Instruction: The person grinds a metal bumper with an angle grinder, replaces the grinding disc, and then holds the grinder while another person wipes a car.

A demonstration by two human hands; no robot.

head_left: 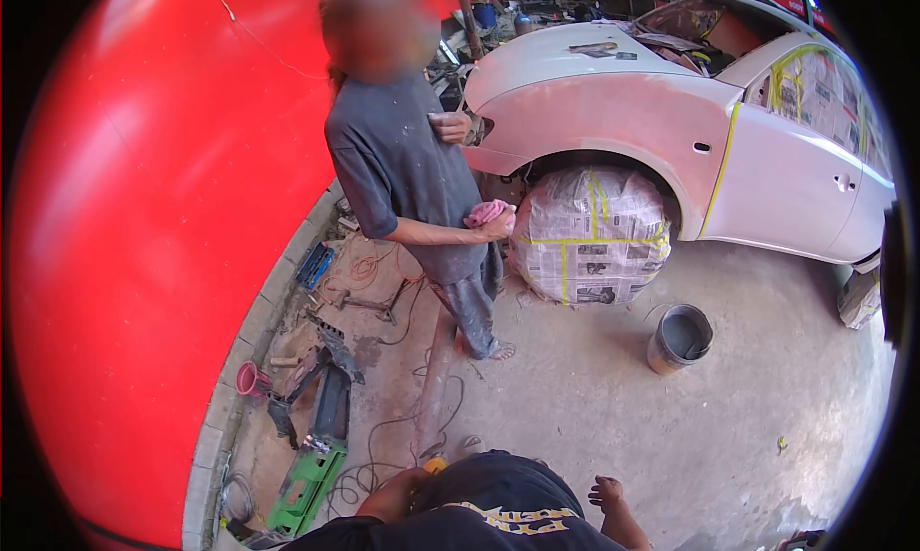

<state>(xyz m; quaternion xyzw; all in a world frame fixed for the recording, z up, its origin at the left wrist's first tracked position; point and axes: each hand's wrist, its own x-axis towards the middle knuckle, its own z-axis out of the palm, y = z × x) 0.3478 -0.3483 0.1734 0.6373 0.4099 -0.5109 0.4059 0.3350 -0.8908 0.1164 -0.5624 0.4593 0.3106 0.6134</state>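
At the bottom of the view, my left hand (406, 481) is bent in against my black shirt (508, 498), which hides its fingers. A small yellow object (435, 465) shows right beside it, mostly covered; I cannot make out its kind or whether I grip it. My right hand (606, 493) hangs out over the concrete floor, fingers apart, with nothing in it. In front of me stands a person (407, 158) in a dark shirt. That person's hand holds a pink cloth (491, 214) near the car's front wheel (594, 235), which is wrapped in newspaper and yellow tape.
A white car (786, 168) with a pinkish sanded fender (613, 120) stands ahead and right. A bucket (680, 338) stands on the floor. Cables (369, 470), a green bumper-like part (309, 486) and a pink pot (251, 379) lie left, along the red wall (125, 264).
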